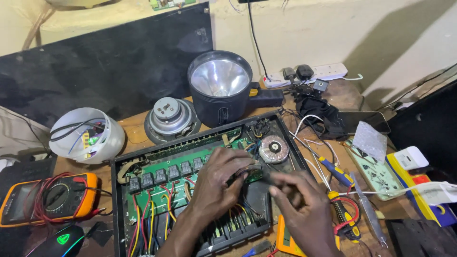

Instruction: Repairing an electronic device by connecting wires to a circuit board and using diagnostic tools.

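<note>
Both hands over open black chassis (pixel 119 200) on wooden bench (pixel 135 133), near its centre-right. Left hand (pixel 216 183) curled, fingertips pinched on small green circuit board (pixel 254 176) w/ dark wire bundle (pixel 243 172) at it; grip closed around board edge. Right hand (pixel 297 200) also closed, thumb and forefinger pressed together just right of same board; what sits betw. fingers too small to tell, poss. thin dark tip or wire. Hands nearly touching, board betw. them, raised slightly above chassis floor.

Inside chassis: long green main board (pixel 162 164) w/ row of black relays (pixel 162 176) along it, red/yellow/black leads (pixel 143 219) running toward front edge, toroidal transformer (pixel 273 148) at back-right corner, just beyond hands. Row of black terminals (pixel 228 231) at front, under left wrist.

Around chassis: big black lamp w/ shiny reflector (pixel 220 78) behind it, round grey speaker driver (pixel 170 116) left of lamp, white plastic tub w/ wires (pixel 88 135) further left. Orange multimeter (pixel 47 197) w/ red leads wrapped on it at far left, black mouse w/ green glow (pixel 62 240) below it. Right of chassis: blue-yellow screwdriver (pixel 335 172), red-yellow pliers (pixel 345 216), metal tweezers (pixel 369 212), pale green bare board (pixel 376 173) w/ clear bag (pixel 370 140) on it. White power strip (pixel 309 74) w/ black plugs at back by wall. Phone (pixel 364 121) lying flat near black cloth (pixel 321 114).
</note>
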